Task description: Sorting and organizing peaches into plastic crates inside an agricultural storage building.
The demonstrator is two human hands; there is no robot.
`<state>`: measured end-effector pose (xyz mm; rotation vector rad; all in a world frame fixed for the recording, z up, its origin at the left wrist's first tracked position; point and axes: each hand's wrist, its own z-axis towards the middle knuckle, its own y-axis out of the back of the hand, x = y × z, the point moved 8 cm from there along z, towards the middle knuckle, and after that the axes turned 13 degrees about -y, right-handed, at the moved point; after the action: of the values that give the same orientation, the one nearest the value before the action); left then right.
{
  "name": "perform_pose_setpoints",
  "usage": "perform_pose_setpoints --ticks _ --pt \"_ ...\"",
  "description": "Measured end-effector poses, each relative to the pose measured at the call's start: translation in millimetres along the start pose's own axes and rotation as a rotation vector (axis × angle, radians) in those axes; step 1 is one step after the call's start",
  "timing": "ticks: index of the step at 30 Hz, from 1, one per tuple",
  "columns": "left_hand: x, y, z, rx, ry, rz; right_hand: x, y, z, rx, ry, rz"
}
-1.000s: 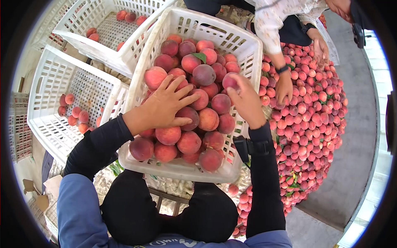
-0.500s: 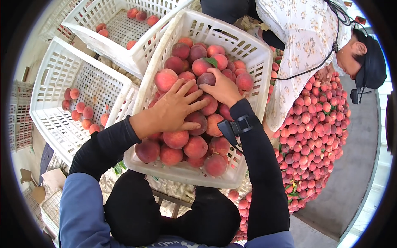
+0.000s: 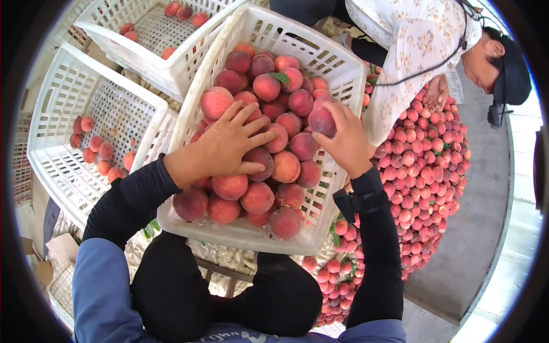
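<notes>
A white slatted plastic crate (image 3: 186,123) stands before my knees, heaped with red and orange peaches (image 3: 257,197). My left hand (image 3: 217,146) lies on the left part of the heap, palm down with its fingers spread over the fruit. At the crate's right side my right hand (image 3: 349,140) grips a dark red peach (image 3: 323,122), thumb on the near side and fingers over the top. This peach is just above the others; I cannot tell whether it touches them. A green leaf (image 3: 280,78) lies on a peach farther back.
Two more white crates, one at left (image 3: 57,114) and one at far left (image 3: 177,80), hold a few peaches each. A large pile of peaches (image 3: 423,183) spreads at right. Beside it a person (image 3: 412,40) in a floral shirt bends over, one hand at the pile.
My right hand has moved right from the heap's middle, carrying the dark red peach toward the crate's right wall. My left hand keeps its place on the peaches. The whole view has shifted slightly.
</notes>
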<state>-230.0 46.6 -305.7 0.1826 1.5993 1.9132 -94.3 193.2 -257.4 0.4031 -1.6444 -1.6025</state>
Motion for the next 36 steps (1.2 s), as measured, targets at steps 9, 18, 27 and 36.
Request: perform_pose_setpoints --ticks 9,18,27,36 --pt "-1.2 1.1 1.6 0.005 -0.017 0.012 -3.7 -27.9 8.9 0.010 -0.036 -0.261" --pt "-0.4 -0.4 -0.7 -0.004 -0.024 0.053 11.2 -38.5 6.3 0.028 -0.027 -0.493" --pt "0.5 -2.2 -3.1 -0.057 -0.017 0.057 -1.9 -39.2 9.4 0.090 -0.060 -0.476" --pt "1.1 -1.6 -3.9 -0.103 -0.024 0.024 -34.2 -17.2 2.6 -0.044 -0.457 0.078"
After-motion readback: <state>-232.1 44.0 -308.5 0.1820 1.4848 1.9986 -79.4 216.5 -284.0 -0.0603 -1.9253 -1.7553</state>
